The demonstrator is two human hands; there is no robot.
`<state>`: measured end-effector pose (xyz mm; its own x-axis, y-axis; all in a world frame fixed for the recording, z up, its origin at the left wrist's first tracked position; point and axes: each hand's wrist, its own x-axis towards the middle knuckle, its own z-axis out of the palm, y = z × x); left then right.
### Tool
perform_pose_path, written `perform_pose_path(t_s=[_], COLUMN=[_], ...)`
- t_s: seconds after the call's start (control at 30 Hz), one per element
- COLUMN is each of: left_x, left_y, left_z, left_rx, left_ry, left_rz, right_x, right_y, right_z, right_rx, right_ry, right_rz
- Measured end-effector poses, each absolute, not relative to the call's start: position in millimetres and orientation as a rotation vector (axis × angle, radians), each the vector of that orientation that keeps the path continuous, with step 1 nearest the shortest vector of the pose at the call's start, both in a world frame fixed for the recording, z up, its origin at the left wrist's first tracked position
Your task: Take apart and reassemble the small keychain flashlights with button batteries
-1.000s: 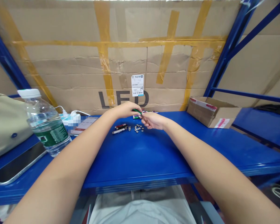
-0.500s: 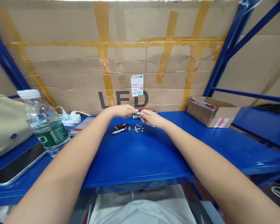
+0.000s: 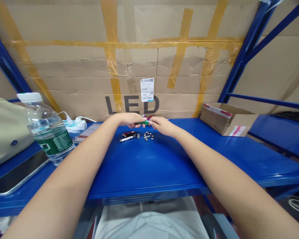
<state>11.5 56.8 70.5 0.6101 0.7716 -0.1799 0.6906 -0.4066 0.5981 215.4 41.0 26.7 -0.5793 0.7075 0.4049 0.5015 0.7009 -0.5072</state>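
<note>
two bare hands meet near the back of a blue metal shelf [image 3: 149, 166], seen from the head camera. left hand [image 3: 129, 120] is closed on one end of a green pointer [image 3: 142, 123]; right hand [image 3: 162, 125] pinches the other end with its fingertips [image 3: 150, 122]. pointer lies level between them, just above the shelf. some red and purple pointers [image 3: 147, 117] show just behind the hands, partly hidden.

below the hands, on the shelf: a silver pointer [image 3: 126, 139], a dark pointer [image 3: 129, 134] just beside it, and a small scatter of button batteries [image 3: 148, 136].

further left: a water bottle [image 3: 48, 129], a power strip [image 3: 76, 125], a paper card [image 3: 87, 132], a khaki bag [image 3: 7, 129] and a tablet [image 3: 17, 172]. to the right, a small cardboard box [image 3: 225, 124]. behind everything stands a taped carton [image 3: 132, 66] printed "led".
</note>
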Motion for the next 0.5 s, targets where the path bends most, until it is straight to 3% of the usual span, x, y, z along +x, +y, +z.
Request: perform_pose_path(t_s=[0.37,0.5], left_x=[18.0,15.2], left_y=[56.9,57.2], left_z=[66.8,68.5], left_rx=[2.18,2.244], left_ry=[1.182,1.163], left_rz=[0.239,0.08], right_x=[219.5,222.2], right_y=[42.0,38.4], right_z=[30.7,33.2], right_rx=[-0.943,-1.052], right_ry=[-2.303,-2.401], right_rz=[0.428,0.478])
